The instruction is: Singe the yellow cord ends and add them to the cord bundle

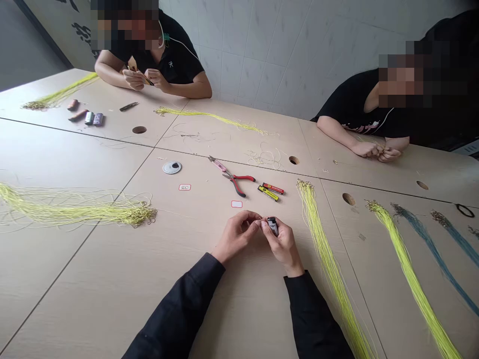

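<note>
In the middle of the table my left hand (239, 233) and my right hand (282, 244) meet at the fingertips. My right hand is wrapped round a dark lighter with a grey label (273, 227). The left thumb and forefinger are pinched together on something too small to name. To the right of my hands lies a long bundle of yellow-green cords (322, 239) with small metal ends. Beyond my hands rest red-handled pliers (236, 182), pink-handled snips (219, 164), a red lighter (273, 188) and a yellow lighter (268, 194).
Another yellow cord bundle (93, 209) lies left, and more yellow cords (407, 269) and blue cords (430, 249) lie right. A round silver disc (172, 167) and thread spools (89, 118) sit farther back. Two people work across the table (123, 299), which has round holes.
</note>
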{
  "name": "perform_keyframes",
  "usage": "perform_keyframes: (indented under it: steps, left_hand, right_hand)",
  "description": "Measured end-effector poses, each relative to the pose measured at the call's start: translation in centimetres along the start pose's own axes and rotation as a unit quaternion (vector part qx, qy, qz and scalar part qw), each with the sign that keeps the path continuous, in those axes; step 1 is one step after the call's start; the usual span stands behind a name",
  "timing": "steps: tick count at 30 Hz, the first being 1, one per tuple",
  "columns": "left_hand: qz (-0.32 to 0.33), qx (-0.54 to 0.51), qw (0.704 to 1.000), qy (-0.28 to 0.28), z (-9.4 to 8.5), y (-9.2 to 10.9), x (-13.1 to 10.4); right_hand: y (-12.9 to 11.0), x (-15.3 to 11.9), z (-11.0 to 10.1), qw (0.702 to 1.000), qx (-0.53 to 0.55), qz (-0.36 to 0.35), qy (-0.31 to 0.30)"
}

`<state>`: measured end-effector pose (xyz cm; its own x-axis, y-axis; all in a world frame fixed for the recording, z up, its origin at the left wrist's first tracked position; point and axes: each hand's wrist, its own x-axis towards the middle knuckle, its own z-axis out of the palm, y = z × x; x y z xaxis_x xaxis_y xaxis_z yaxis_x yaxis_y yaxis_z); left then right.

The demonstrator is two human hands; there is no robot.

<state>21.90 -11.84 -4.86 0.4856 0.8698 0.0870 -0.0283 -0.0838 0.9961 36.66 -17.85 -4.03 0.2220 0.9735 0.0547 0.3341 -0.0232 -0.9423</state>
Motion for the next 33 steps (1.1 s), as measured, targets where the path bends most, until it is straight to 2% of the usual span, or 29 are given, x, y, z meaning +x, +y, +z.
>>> perform_keyframes:
  steps: [6,9,13,28,33]
  left_hand:
    - [-0.005,-0.034,0.999,0.012,-0.01,-0.34,0.13]
    - [-0.018,-0.069,0.997,0.031,-0.10,-0.19,0.20]
    - [-0.033,-0.113,0.992,0.043,-0.10,-0.17,0.36]
    - [-0.027,-0.089,0.996,0.008,-0.05,-0.32,0.37]
    - [-0.027,-0.095,0.995,0.002,0.01,-0.12,0.37]
  right_hand:
    - [0.01,0.11,0.10,1.000,0.003,0.005,0.013]
    - [-0.18,0.16,0.10,0.999,0.023,0.035,0.027]
    - [-0.42,0.17,0.10,0.998,0.040,0.053,0.010]
    - [-0.43,0.21,0.25,0.998,0.045,0.047,0.008]
    - [0.19,0.02,0.26,0.995,0.080,0.063,-0.005]
